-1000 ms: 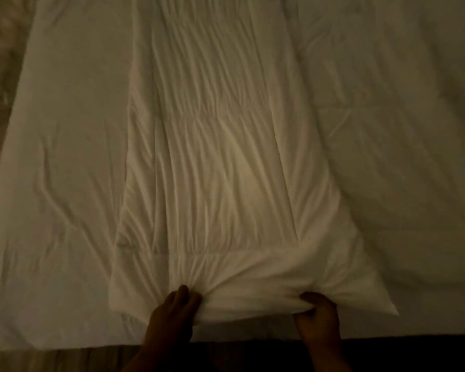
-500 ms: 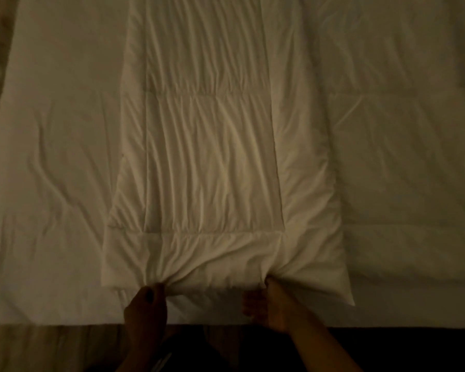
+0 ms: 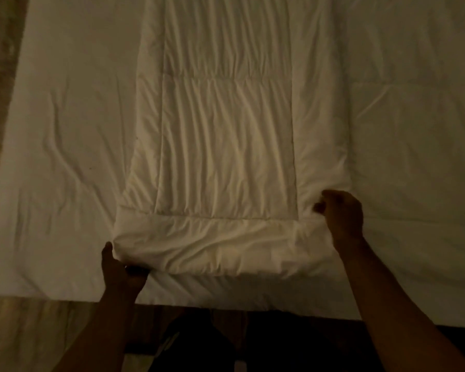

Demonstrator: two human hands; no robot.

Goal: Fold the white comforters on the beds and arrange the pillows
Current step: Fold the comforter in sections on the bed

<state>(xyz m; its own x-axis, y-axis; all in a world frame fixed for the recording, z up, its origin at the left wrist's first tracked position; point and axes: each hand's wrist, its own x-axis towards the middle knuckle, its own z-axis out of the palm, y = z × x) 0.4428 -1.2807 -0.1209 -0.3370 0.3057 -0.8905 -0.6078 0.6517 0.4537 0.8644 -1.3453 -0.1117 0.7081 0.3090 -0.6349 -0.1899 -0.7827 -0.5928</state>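
Note:
A white quilted comforter (image 3: 226, 146) lies folded into a long strip down the middle of the bed (image 3: 59, 157), running away from me. Its near end is thick and rolled at the bed's foot. My left hand (image 3: 121, 272) grips the near left corner of that end, thumb on top. My right hand (image 3: 341, 213) is closed on the fabric at the near right corner, a little farther up than the left. No pillows are in view.
A second flat white layer (image 3: 414, 157) covers the right side of the bed. Wooden floor (image 3: 24, 331) shows at the lower left and along the left edge. The room is dim. My dark clothing fills the bottom centre.
Both hands have spread apart from the middle of the near edge out to its two corners. The right hand moved up and to the right. The near end now lies squarer.

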